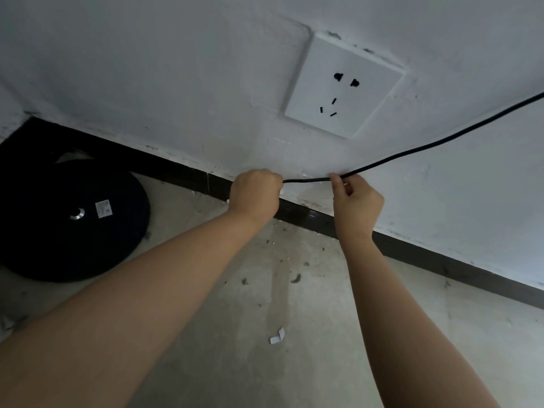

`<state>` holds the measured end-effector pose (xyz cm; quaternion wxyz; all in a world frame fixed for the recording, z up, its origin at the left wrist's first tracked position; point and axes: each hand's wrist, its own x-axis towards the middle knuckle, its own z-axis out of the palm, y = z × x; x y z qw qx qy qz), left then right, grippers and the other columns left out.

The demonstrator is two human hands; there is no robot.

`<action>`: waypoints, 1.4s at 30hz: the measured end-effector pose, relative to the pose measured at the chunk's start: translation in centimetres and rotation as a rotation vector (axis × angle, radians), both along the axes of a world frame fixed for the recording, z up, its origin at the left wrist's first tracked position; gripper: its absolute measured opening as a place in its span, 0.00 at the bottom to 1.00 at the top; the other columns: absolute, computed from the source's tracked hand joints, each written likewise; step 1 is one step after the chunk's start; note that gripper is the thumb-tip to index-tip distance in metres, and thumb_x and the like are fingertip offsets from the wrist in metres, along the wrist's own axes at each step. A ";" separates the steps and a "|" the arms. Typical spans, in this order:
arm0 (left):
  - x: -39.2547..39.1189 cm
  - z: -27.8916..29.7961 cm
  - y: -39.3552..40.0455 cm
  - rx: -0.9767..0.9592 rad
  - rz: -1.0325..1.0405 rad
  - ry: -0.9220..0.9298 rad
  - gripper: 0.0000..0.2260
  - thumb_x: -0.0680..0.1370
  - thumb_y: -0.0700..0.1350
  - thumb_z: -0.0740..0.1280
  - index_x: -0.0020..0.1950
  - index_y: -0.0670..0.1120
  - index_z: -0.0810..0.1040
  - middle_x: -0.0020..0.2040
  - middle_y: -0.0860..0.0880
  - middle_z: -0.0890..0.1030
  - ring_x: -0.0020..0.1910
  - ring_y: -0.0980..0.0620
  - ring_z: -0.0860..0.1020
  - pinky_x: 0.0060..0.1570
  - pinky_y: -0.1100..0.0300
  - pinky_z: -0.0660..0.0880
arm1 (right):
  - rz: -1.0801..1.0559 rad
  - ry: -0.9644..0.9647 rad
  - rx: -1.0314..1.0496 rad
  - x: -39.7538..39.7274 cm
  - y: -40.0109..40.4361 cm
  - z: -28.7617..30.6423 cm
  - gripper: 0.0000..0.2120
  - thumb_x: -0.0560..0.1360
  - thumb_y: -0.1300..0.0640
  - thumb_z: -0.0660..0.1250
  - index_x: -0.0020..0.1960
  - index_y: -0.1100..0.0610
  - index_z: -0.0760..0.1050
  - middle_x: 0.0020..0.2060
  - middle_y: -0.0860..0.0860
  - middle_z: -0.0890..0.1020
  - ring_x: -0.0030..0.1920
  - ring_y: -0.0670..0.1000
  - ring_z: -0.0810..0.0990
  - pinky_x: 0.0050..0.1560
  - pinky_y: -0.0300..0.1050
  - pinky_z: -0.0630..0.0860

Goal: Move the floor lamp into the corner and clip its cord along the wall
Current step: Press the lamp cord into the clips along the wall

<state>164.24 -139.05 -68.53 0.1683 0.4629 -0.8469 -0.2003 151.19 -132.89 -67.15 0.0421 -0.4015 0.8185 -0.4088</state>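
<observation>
The floor lamp's round black base (73, 219) sits on the floor in the corner at the left, with a white sticker and a metal bolt on top. A thin black cord (412, 150) runs from the upper right down along the white wall. My right hand (354, 203) pinches the cord against the wall just above the dark skirting. My left hand (254, 192) is closed around the cord a short way to the left. The short stretch between my hands lies flat on the wall. Any clip under my fingers is hidden.
A white wall socket (344, 86) with nothing plugged in sits above my hands. A dark skirting board (412, 248) runs along the wall's foot. The concrete floor (265, 304) carries debris and a small white paper scrap (277, 337).
</observation>
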 end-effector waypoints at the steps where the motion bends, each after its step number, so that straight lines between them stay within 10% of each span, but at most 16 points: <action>1: 0.0 0.0 0.0 0.006 0.004 0.016 0.08 0.76 0.31 0.61 0.42 0.35 0.79 0.35 0.41 0.74 0.38 0.44 0.75 0.32 0.61 0.60 | -0.003 -0.001 -0.003 0.1 0.0 0.0 0.15 0.74 0.57 0.65 0.37 0.70 0.75 0.28 0.63 0.76 0.30 0.57 0.70 0.30 0.43 0.58; 5: 0.4 -0.2 0.5 0.017 0.000 0.133 0.09 0.77 0.33 0.62 0.41 0.33 0.79 0.38 0.34 0.81 0.36 0.43 0.75 0.34 0.60 0.62 | -0.036 -0.280 -0.054 0.2 -0.3 0.0 0.13 0.73 0.57 0.65 0.31 0.60 0.73 0.26 0.55 0.78 0.24 0.47 0.75 0.31 0.40 0.73; 8: 0.6 -0.5 1.0 -0.023 -0.031 0.189 0.09 0.76 0.33 0.64 0.38 0.31 0.80 0.34 0.32 0.81 0.35 0.39 0.78 0.33 0.56 0.69 | -0.034 -0.435 -0.054 -0.2 -0.1 0.2 0.15 0.73 0.57 0.65 0.28 0.52 0.70 0.24 0.48 0.74 0.17 0.39 0.71 0.21 0.26 0.68; 15: 0.3 -0.8 0.9 -0.068 -0.014 0.272 0.04 0.71 0.30 0.68 0.38 0.31 0.81 0.32 0.33 0.82 0.33 0.39 0.80 0.34 0.49 0.78 | -0.061 -0.589 -0.117 -0.1 0.0 1.4 0.14 0.72 0.55 0.67 0.28 0.54 0.73 0.24 0.51 0.75 0.15 0.41 0.71 0.17 0.29 0.68; 35: -1.3 -1.3 -0.1 -0.046 0.034 0.157 0.09 0.77 0.37 0.62 0.43 0.36 0.81 0.40 0.37 0.83 0.41 0.41 0.78 0.39 0.57 0.67 | -0.113 -0.531 -0.016 0.1 -0.1 0.9 0.11 0.75 0.59 0.61 0.34 0.59 0.72 0.26 0.49 0.74 0.14 0.39 0.72 0.15 0.28 0.68; 42: -1.3 0.9 0.1 -0.356 0.087 0.126 0.11 0.57 0.24 0.70 0.34 0.37 0.81 0.30 0.40 0.82 0.35 0.43 0.81 0.48 0.47 0.75 | -0.222 -0.614 -0.053 -1.0 0.8 0.6 0.15 0.73 0.62 0.61 0.28 0.57 0.67 0.25 0.51 0.73 0.14 0.39 0.71 0.15 0.28 0.68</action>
